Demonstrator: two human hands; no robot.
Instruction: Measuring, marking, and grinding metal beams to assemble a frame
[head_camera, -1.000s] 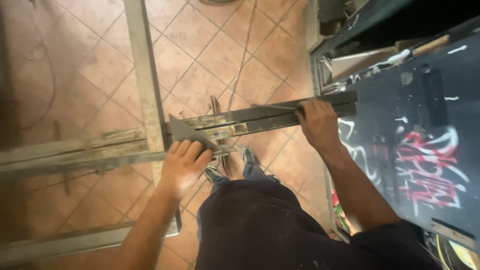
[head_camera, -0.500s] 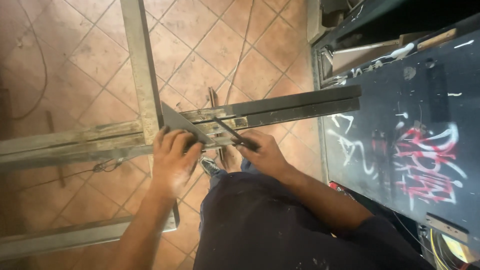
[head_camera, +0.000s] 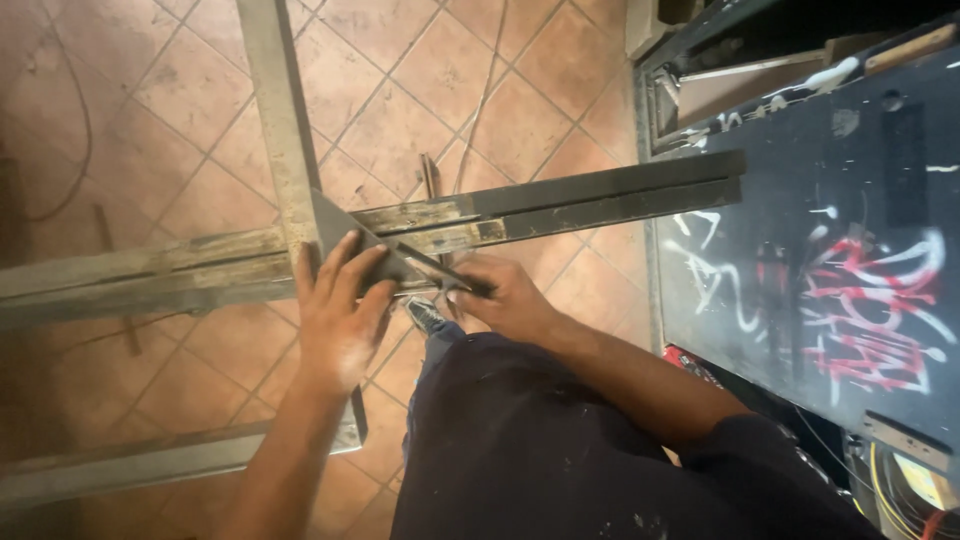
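- Looking down, I see my left hand (head_camera: 340, 315) lying flat with its fingers spread wide on a grey metal square (head_camera: 365, 255).
- That square is a flat triangle. It sits right in the corner where two metal bars meet.
- One is the long bar (head_camera: 560, 205). It runs from left to right across the view, rusty in the middle and dark at its right end.
- The other is the upright bar (head_camera: 275, 110). It runs from the top of the view down to the long bar.
- My right hand (head_camera: 505, 300) is just beside the left one. Its fingers are pressed together, pinching a thin dark stick (head_camera: 440, 272) like a pen.
- The stick lies along the slanted edge of the square. I cannot tell if its tip touches the metal.
- One more bar (head_camera: 150, 462) lies low on the left, near my left arm.
- Under all the bars is a floor (head_camera: 440, 70) of reddish tiles.
- My dark pants (head_camera: 540, 450) fill the bottom of the view.
- On the right stands a black panel (head_camera: 830, 260) with red and white paint scribbles on it.
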